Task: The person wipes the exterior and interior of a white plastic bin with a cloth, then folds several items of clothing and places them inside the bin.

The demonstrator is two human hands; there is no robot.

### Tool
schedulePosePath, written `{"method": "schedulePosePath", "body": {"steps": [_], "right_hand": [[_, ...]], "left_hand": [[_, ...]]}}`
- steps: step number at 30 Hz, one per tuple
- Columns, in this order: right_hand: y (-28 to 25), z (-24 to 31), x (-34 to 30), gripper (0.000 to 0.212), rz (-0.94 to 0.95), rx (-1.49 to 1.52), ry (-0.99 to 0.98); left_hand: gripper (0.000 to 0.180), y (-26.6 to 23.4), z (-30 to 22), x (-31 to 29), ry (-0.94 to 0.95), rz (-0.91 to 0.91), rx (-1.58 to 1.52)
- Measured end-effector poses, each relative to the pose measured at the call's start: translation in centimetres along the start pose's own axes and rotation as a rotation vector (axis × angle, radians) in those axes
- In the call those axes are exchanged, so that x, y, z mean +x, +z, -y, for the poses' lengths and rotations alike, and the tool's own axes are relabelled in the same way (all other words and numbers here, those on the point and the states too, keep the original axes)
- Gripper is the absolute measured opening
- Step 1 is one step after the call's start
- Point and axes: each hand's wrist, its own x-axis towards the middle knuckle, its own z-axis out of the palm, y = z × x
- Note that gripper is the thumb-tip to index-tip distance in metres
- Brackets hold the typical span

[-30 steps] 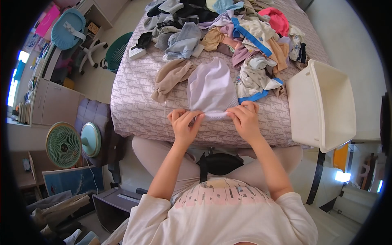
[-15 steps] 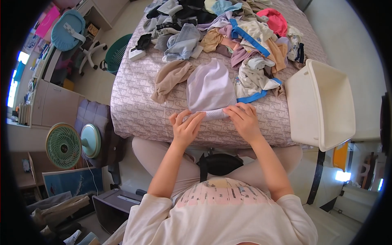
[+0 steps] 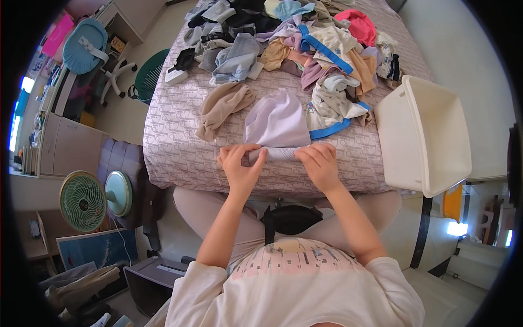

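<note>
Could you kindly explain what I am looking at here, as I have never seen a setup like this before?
Of course. There is no machine at work: these are a person's own bare hands. The view comes from a wide fisheye camera worn on the person's head and looking down, so straight edges bend toward the rim, and the picture's left is the person's left.

The left hand and right hand hold the near edge of a lilac cloth, which is rolled into a band. It lies on a bed with a patterned cover. Nearby are a tan garment and, farther back, a heap of mixed clothes. A white bin is at the right.
</note>
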Motion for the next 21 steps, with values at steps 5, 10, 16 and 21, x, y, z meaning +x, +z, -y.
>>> {"method": "schedulePosePath", "body": {"steps": [5,10,16,21], "right_hand": [[-1.5,0.3,-0.1,0.031,0.031,-0.021,-0.057],[-1.2,0.0,1.0,0.025,0.143,0.012,0.042],[-1.2,0.2,2.3,0.019,0.194,0.093,0.176],[-0.8,0.2,1.3,0.022,0.049,0.012,0.088]], "left_hand": [[0.018,0.3,0.0,0.3,-0.054,-0.116,-0.057],[0.028,-0.3,1.2,-0.3,0.707,0.052,0.134],[0.039,-0.1,2.5,-0.1,0.631,0.152,-0.019],[0.043,0.0,2.5,0.4,0.503,0.158,-0.139]]}}
